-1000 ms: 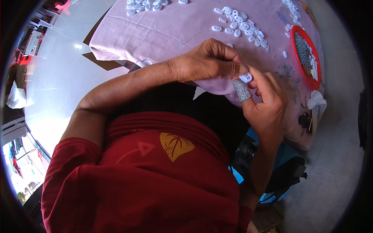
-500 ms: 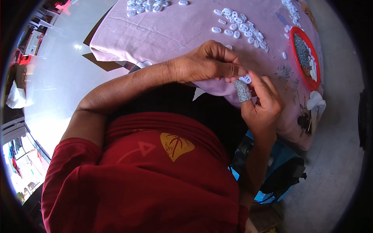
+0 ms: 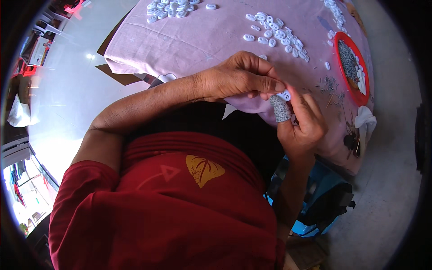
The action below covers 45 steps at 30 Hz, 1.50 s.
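A small white oval plastic piece with two holes [image 3: 285, 95] is pinched between my hands, above the near edge of the table. My left hand [image 3: 243, 77] is closed, its thumb and forefinger pressed together at the piece's left end. From the right, my right hand [image 3: 306, 119] grips the same piece between forefinger and thumb. A grey knitted finger sleeve [image 3: 281, 109] covers the right thumb. Whether something tiny sits between the left fingertips is hidden. Loose grey metal pins, perhaps screws [image 3: 330, 85], lie on the cloth just beyond my right hand.
A pink cloth [image 3: 193, 42] covers the table. Similar white oval pieces lie in a middle pile [image 3: 281, 33] and a far-left pile [image 3: 171, 8]. A red tray [image 3: 338, 58] at the right holds grey pins and white parts. Below stands a blue-and-black object [image 3: 326, 198].
Both hands stay pinched together at the white oval piece and have shifted very slightly. The piece's two-holed face now shows a little more to the camera.
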Tool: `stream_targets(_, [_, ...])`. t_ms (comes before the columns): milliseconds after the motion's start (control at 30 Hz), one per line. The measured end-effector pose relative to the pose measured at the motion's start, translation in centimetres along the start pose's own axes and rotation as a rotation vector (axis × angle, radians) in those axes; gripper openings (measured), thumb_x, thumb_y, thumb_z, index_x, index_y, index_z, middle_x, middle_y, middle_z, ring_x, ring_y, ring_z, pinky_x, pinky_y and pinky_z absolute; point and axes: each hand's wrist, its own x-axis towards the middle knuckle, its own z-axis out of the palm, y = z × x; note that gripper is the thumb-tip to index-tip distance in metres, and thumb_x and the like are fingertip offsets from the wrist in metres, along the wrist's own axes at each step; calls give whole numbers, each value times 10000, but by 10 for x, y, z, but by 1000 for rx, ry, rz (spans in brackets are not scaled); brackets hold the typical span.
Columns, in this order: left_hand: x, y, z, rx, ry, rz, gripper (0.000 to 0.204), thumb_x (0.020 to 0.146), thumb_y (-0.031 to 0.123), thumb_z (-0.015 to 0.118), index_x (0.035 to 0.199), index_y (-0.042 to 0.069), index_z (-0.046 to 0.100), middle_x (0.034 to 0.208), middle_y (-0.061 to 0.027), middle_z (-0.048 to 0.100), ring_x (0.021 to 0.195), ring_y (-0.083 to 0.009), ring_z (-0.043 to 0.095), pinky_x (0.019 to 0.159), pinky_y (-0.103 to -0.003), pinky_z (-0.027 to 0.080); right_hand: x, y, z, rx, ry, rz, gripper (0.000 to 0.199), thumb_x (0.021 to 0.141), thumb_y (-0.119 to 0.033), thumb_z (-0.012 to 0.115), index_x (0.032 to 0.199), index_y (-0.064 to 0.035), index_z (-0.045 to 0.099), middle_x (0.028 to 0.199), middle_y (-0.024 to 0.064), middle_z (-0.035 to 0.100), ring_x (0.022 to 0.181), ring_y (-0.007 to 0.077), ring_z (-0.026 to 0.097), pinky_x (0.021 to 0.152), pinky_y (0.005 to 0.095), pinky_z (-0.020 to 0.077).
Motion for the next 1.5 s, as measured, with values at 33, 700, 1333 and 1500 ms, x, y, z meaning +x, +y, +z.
stream_targets(33, [0,-1,-4,6,2,2,157,931,170,655,939,18,693,781,-10,640,707,-51,568,643,-195,464,1,0,1,-4,-32,24,285,804,-85,716,1074,-2,683,798,108,631,700,269,624,607,351,495])
stream_targets(700, [-1,38,-75,1194,579,442,198,867,107,696,1056,52,715,968,-102,721,804,-164,676,735,-302,554,-36,74,-31,-489,27,248,268,810,-15,560,1037,-30,701,932,165,654,860,346,637,788,414,521])
stream_targets(1333, [40,-17,-22,1157,282,575,201,833,91,694,1028,48,712,933,-135,680,852,-275,672,767,-347,555,1,59,-31,-403,-229,222,234,786,-42,573,998,-46,674,927,148,617,909,338,612,820,423,485])
stream_targets(1500, [38,-16,-22,1186,365,549,233,815,100,719,1037,28,705,904,-147,677,772,-267,683,700,-329,565,-6,63,-23,-479,-207,246,198,793,-30,563,982,-42,620,936,151,602,916,339,604,809,435,481])
